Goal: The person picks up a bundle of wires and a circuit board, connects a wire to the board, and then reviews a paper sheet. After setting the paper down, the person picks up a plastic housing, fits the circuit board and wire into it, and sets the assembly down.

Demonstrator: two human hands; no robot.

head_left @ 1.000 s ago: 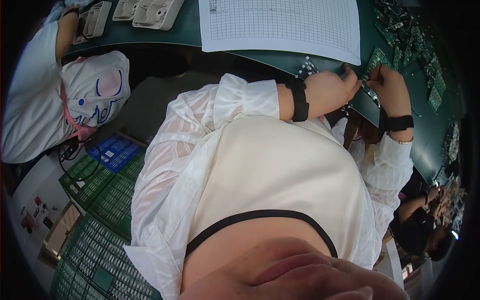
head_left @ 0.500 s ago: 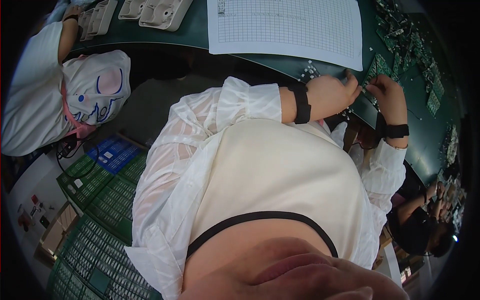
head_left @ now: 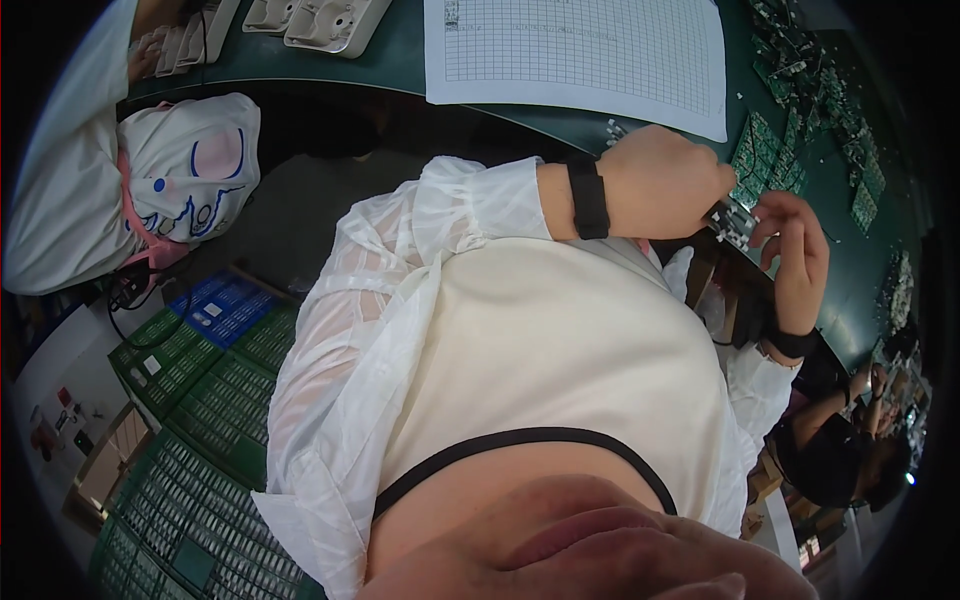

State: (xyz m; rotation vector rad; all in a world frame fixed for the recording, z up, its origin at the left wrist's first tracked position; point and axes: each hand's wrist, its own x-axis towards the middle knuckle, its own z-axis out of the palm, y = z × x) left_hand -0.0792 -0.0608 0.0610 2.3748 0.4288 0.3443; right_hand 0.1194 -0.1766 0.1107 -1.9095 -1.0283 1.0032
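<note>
My left hand (head_left: 662, 182), a black band on its wrist, is curled closed at the table's near edge. From its fingertips sticks a small dark electronic part with white pieces (head_left: 734, 222); its exact kind is too small to tell. Just right of the part is my right hand (head_left: 795, 250), also black-banded. Its fingers are bent but apart, the tips close to the part; whether they touch it I cannot tell. Beyond both hands lie green circuit boards (head_left: 757, 155). A few small white pieces (head_left: 614, 130) show behind my left hand.
A large gridded paper sheet (head_left: 580, 60) lies on the dark green table (head_left: 400, 60). More boards and wires (head_left: 835, 110) spread along the right. Beige plastic housings (head_left: 335, 25) sit far left, near a co-worker's white sleeve (head_left: 65, 150). Green crates (head_left: 215, 400) stand lower left; another person (head_left: 840, 450) works at right.
My left hand has closed, and the dark part now shows at its fingers. My right hand has turned and drawn slightly nearer to me, its fingers no longer pinched. The co-worker at left has shifted.
</note>
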